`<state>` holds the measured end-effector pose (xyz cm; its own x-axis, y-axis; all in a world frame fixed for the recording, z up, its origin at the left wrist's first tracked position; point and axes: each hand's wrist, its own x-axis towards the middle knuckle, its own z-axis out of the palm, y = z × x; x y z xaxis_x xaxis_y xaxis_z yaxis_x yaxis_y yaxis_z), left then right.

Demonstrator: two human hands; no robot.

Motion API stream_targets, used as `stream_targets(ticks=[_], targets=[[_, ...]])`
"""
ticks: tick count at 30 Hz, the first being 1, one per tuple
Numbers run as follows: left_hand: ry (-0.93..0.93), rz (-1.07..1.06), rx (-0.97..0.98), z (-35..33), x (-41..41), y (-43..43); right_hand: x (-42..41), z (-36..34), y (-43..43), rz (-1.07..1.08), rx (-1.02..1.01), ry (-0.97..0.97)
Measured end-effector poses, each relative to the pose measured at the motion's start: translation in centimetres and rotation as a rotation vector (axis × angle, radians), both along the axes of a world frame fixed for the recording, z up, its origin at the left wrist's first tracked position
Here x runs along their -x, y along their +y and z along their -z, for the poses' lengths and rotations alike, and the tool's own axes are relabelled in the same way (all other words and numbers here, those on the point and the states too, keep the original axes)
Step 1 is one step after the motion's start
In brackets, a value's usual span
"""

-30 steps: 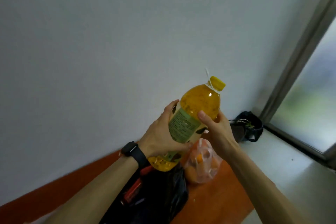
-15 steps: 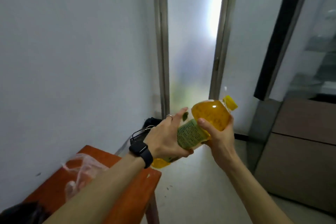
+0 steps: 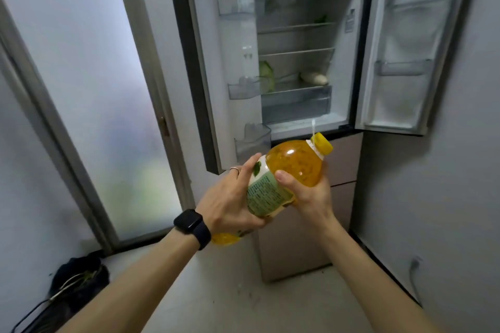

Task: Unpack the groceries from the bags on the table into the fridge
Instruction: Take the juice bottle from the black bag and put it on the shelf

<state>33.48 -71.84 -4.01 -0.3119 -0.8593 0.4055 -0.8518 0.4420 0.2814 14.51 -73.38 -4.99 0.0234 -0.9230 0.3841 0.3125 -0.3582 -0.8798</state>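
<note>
I carry a bottle of orange juice (image 3: pixel 293 163) with a yellow cap and a green label, tilted with the cap up and to the right. My left hand (image 3: pixel 230 199) grips its lower half around the label. My right hand (image 3: pixel 308 192) grips it just below the shoulder. The fridge (image 3: pixel 297 43) stands straight ahead with both upper doors swung wide. A cabbage (image 3: pixel 266 76) and a white radish (image 3: pixel 315 78) lie on its lowest glass shelf. The table and bags are out of view.
The left fridge door (image 3: pixel 230 62) carries several clear bins, and the right door (image 3: pixel 405 43) has clear bins too. A frosted glass door (image 3: pixel 89 89) fills the left wall. A dark bag (image 3: pixel 78 276) lies on the floor at lower left.
The view has swung right from the orange table and bags to the open fridge. Both hands keep the same grip on the bottle, which is now carried in front of the fridge.
</note>
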Motion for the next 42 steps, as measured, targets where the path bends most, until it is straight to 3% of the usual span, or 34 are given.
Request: stream_targets(ticks=[8,19,25,28,31,33,37,42], targets=[[-0.037,0.092,0.099,-2.9,6.3,-15.6,6.7,-2.5,-13.9,0.189,0.092,-0.016],[-0.087,0.158,0.201,-9.6,12.4,-37.2,12.7,-8.5,-33.8,0.288,0.186,0.011],[-0.111,0.121,0.297,-11.5,15.5,-47.2,16.3,-10.9,-43.6,0.163,0.197,0.045],[-0.214,0.047,0.443,-12.9,16.2,-52.4,19.1,-12.5,-48.2,0.061,0.146,0.118],[-0.317,0.004,0.577,-15.1,16.8,-57.3,22.5,-14.6,-52.7,-0.086,0.033,-0.087],[-0.352,-0.024,0.636,-16.3,17.5,-60.2,24.0,-16.4,-55.3,-0.113,0.026,-0.081],[-0.399,-0.050,0.679,-18.4,18.7,-65.4,24.3,-19.3,-60.0,0.048,0.146,0.135],[-0.384,0.009,0.696,-20.6,19.1,-71.4,24.2,-19.8,-64.4,0.194,0.251,0.122]])
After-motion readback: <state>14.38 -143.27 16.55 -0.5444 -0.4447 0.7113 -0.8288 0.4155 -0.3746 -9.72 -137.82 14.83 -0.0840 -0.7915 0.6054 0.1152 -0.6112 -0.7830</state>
